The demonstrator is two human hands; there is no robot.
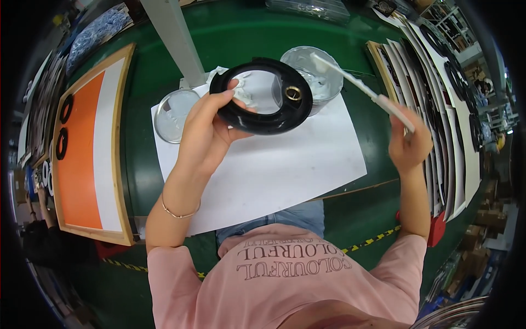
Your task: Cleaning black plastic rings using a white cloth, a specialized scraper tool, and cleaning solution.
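My left hand (207,123) is closed round the left side of a black oval ring (263,125), its thumb at the inner edge. The ring has a large opening and a small brass-coloured round insert (293,94) at its right end. In my right hand (412,143) is a long white brush (359,84), its pale tip over the mouth of a tub (336,90) of whitish paste. The brush's tip is too blurred to make out fully. Part of the tub is hidden behind the ring.
A white sheet (263,170) lies on the green table (235,41). Left of the ring is a round clear lid (175,115), near a grey post (174,38). A wood-framed orange and white board (82,170) stands at left, stacked boards (433,126) at right.
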